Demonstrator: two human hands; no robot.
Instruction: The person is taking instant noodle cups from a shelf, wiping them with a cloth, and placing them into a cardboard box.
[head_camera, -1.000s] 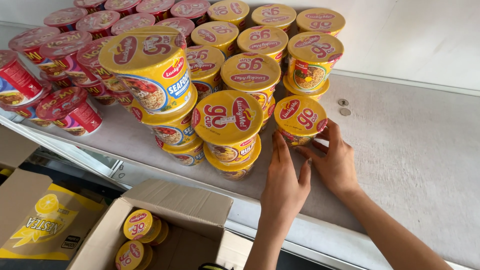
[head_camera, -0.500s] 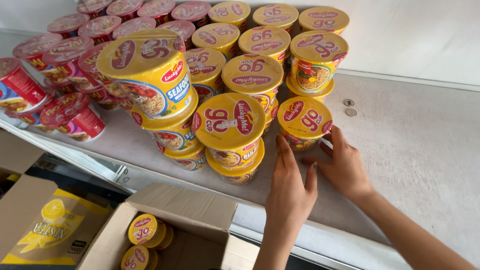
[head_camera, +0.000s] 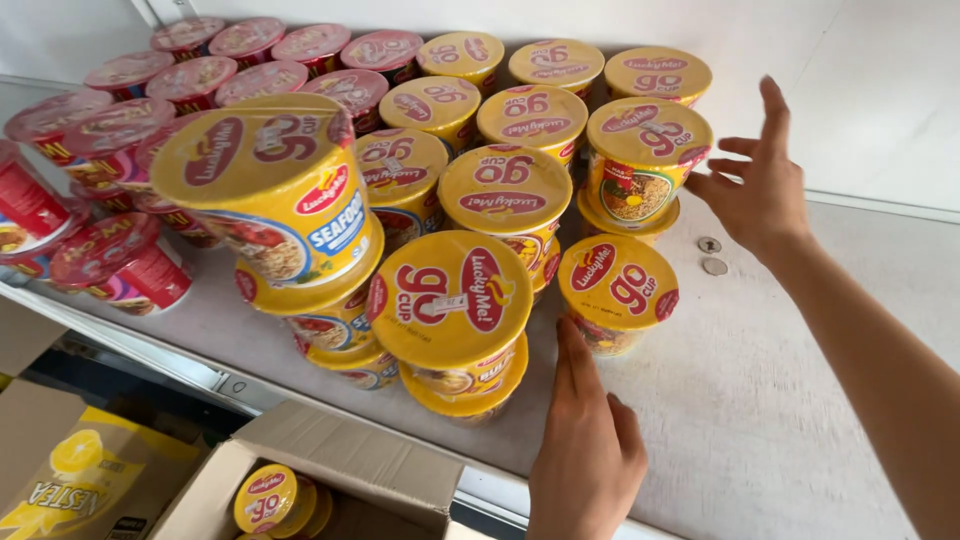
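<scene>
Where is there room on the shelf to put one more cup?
The bare grey shelf right of the single yellow cup, below the right hand, is free. Left and back are crowded with stacked yellow cups and red cups.

Yellow-lidded cups, red-lidded cups

We see glossy foil lids on plastic cups, a matt, speckled shelf and a rough cardboard box.

left hand: bare, no rings | right hand: bare, forearm unsleeved
</scene>
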